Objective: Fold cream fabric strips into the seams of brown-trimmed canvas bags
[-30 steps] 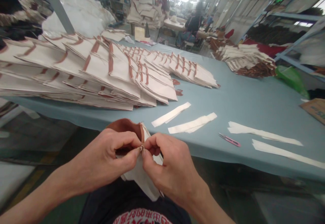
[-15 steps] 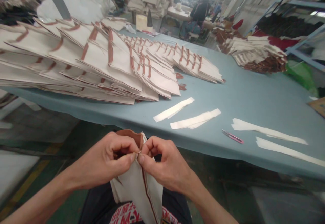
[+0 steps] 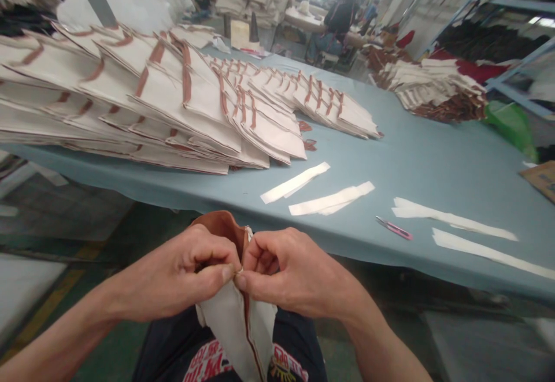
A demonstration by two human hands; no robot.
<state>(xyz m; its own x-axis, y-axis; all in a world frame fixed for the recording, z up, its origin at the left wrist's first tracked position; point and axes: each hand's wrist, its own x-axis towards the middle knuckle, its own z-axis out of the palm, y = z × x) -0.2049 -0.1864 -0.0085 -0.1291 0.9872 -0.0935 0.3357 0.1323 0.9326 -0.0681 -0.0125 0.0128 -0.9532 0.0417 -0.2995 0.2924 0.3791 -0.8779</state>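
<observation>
Over my lap hangs a white sewn fabric piece (image 3: 228,324) with a brown inner side (image 3: 220,223) and a brown-edged seam running down its middle. My left hand (image 3: 195,272) pinches its upper seam between thumb and forefinger. Right beside it, almost touching, my right hand (image 3: 290,272) pinches the same seam, thumb and forefinger together and the other fingers curled. The exact spot between the fingertips is partly hidden. Pink-handled thread snips (image 3: 393,229) lie on the blue-covered table (image 3: 347,162) ahead.
Stacked white fabric pieces with brown trim (image 3: 186,104) cover the table's left side. White strips (image 3: 332,199) lie near its front edge. A white-and-brown fabric bundle (image 3: 436,90) sits far right beside a green bag (image 3: 509,128). A person (image 3: 340,21) sits in the background.
Both hands stay pinched on the seam, having shifted slightly. More of the brown inner side now shows above them, and the fabric's lower part has drawn up and narrowed.
</observation>
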